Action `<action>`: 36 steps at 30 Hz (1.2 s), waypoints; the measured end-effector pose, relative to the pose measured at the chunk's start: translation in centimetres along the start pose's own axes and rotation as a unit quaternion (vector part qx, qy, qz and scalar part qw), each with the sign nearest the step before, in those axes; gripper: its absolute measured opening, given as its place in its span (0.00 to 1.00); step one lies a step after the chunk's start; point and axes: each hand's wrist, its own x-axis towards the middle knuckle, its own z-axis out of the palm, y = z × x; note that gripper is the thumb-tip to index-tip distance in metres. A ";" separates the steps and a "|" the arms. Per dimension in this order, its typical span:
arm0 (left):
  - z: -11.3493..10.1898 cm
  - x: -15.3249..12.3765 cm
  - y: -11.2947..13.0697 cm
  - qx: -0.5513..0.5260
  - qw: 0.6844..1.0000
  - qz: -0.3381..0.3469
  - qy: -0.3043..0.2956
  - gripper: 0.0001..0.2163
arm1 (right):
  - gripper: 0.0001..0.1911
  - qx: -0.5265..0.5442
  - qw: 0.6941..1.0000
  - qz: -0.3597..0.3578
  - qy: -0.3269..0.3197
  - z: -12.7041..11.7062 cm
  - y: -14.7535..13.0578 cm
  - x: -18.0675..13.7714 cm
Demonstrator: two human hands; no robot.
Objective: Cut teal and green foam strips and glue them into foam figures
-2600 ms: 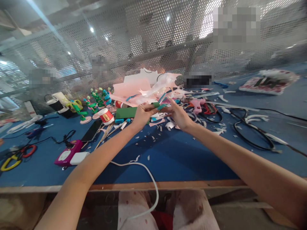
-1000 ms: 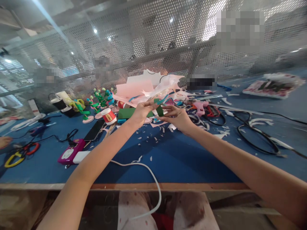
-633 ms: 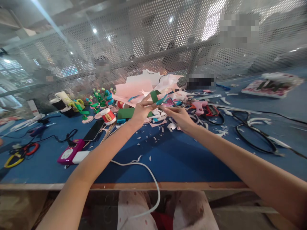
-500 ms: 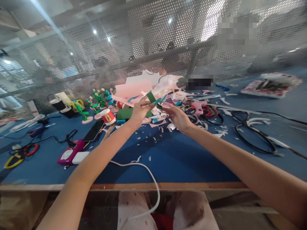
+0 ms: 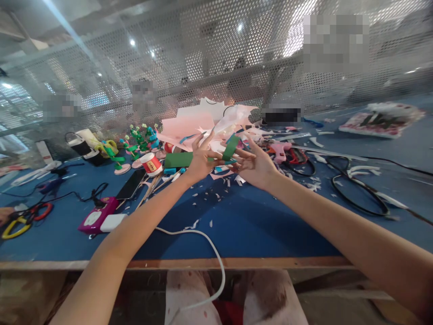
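Observation:
A curved green paper strip (image 5: 232, 146) is held up between my two hands, above the scraps on the table. My left hand (image 5: 202, 160) has its fingertips at the strip's lower left, with thumb and index finger raised. From the other side, my right hand (image 5: 257, 166) pinches the strip with its fingers. A small teal piece (image 5: 230, 161) shows under the strip by the fingertips; its kind is unclear. Behind my left hand lies a wider green sheet (image 5: 177, 160). A red and white cup-like roll (image 5: 151, 164) stands to its left.
Small green paper plants (image 5: 137, 135) stand at back left. Pink sheets (image 5: 189, 128) and scraps lie behind my hands. A pink glue gun (image 5: 280, 152) is at right, with black cables (image 5: 358, 207). A phone (image 5: 131, 184) and purple socket block (image 5: 98, 215) lie left. Another person's hand (image 5: 4, 215) touches yellow-handled scissors (image 5: 15, 228).
The green strip has moved right and down and now curves upright. My left fingers have spread, and my right hand has turned more open. Another person's hand has appeared at the left edge.

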 end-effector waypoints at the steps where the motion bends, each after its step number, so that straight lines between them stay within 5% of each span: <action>1: 0.0 -0.1 0.0 0.018 1.000 0.000 0.006 0.04 | 0.27 0.011 1.000 0.007 -0.002 0.1 0.1 -0.1; 7: -0.1 -0.3 0.6 0.050 0.998 0.015 0.020 0.03 | 0.15 0.007 1.000 0.029 0.011 0.4 0.8 0.0; 12: 0.1 -0.3 0.8 0.034 0.999 -0.012 -0.010 0.09 | 0.20 -0.016 0.999 -0.024 0.022 0.6 0.7 -0.2; 16: 0.0 0.4 0.5 -0.150 0.983 -0.098 -0.041 0.17 | 0.19 -0.057 0.996 -0.071 0.024 1.0 0.5 -0.5; 19: -0.3 0.8 0.6 -0.347 0.926 -0.139 -0.056 0.14 | 0.17 -0.111 0.988 -0.106 0.008 1.2 0.6 -0.6; 22: -0.5 0.9 1.0 -0.410 0.895 -0.169 -0.043 0.14 | 0.18 -0.153 0.982 -0.108 0.009 1.2 0.8 -0.7; 31: -0.1 0.8 1.8 -0.263 0.961 -0.075 0.033 0.05 | 0.17 -0.170 0.978 -0.095 0.073 1.0 0.8 -0.4; 36: 0.2 0.7 1.6 -0.238 0.969 -0.056 0.024 0.04 | 0.13 -0.103 0.987 -0.101 0.072 0.7 0.8 0.1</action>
